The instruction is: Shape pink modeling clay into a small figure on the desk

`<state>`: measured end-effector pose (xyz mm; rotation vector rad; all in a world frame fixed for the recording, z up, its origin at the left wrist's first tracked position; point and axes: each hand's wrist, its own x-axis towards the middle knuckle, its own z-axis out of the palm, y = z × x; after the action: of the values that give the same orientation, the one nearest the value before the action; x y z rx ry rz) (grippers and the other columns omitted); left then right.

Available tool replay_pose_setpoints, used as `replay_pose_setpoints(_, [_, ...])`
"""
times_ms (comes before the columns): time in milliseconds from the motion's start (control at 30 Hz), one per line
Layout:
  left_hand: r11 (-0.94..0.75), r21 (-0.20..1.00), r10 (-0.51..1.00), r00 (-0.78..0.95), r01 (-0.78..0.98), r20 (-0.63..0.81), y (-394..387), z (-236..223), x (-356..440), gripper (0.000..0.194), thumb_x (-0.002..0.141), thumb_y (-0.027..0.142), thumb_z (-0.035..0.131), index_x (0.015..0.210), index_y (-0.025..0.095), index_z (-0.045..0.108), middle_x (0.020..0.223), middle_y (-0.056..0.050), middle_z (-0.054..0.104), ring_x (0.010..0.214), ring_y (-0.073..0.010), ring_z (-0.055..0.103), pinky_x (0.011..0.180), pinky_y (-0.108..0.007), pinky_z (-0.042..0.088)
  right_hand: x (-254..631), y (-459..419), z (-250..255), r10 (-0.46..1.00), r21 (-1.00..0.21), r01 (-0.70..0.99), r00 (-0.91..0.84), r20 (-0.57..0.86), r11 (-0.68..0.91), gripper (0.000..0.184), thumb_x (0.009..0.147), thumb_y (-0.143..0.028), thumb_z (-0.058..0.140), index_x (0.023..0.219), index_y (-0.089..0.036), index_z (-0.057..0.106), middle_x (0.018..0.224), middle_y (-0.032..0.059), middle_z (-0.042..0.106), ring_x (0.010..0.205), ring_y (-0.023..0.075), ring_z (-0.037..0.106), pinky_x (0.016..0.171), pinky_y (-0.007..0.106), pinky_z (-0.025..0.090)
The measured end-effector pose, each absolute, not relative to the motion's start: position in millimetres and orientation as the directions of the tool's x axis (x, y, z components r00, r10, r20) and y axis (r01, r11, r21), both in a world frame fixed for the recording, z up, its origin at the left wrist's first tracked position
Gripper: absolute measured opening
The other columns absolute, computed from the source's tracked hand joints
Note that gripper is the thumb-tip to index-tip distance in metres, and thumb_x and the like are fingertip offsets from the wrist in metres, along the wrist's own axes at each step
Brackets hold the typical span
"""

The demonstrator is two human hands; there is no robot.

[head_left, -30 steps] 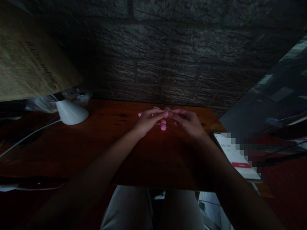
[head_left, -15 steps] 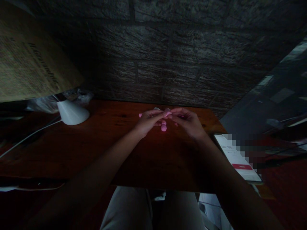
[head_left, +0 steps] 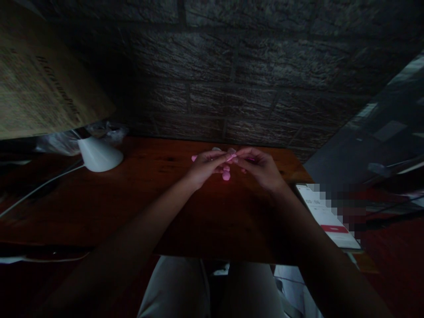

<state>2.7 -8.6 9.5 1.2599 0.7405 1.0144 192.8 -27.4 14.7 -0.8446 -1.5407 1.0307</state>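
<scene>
My left hand (head_left: 208,167) and my right hand (head_left: 258,167) meet over the wooden table (head_left: 212,216). Fingertips of both pinch a small pink piece (head_left: 232,156), soft-looking like modelling clay, though its kind is not certain. Just under my left fingers lies a pink lump (head_left: 225,173) with a rounded end. Another pink bit (head_left: 194,158) shows beyond the left hand's outer side. Behind the fingers a pale round object (head_left: 216,149) is partly hidden.
A lamp with a white cone base (head_left: 99,154) and printed paper shade (head_left: 49,84) stands at left, its cord trailing. Clear plastic (head_left: 58,144) lies behind it. A phone (head_left: 326,216) rests near the right edge. A dark stone-block wall (head_left: 212,66) closes off the back.
Both hands stay almost in the same place, still pinching the pink piece, with only slight finger movement. The whole view has shifted a little.
</scene>
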Motion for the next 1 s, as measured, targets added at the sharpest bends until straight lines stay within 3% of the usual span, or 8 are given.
replay_pose_setpoints(1000, [0.020, 0.979, 0.909, 0.411, -0.202, 0.066, -7.9, 10.4, 2.5, 0.022, 0.082, 0.034, 0.080, 0.092, 0.014, 0.076, 0.089, -0.006, 0.073, 0.078, -0.0126, 0.068, 0.072, -0.025, 0.053, 193.7, -29.4, 17.1, 0.903, -0.927, -0.002, -0.229, 0.365, 0.374, 0.022, 0.079, -0.042, 0.085, 0.089, -0.025, 0.075, 0.088, 0.0008, 0.075, 0.071, 0.0139, 0.063, 0.060, 0.028, 0.049])
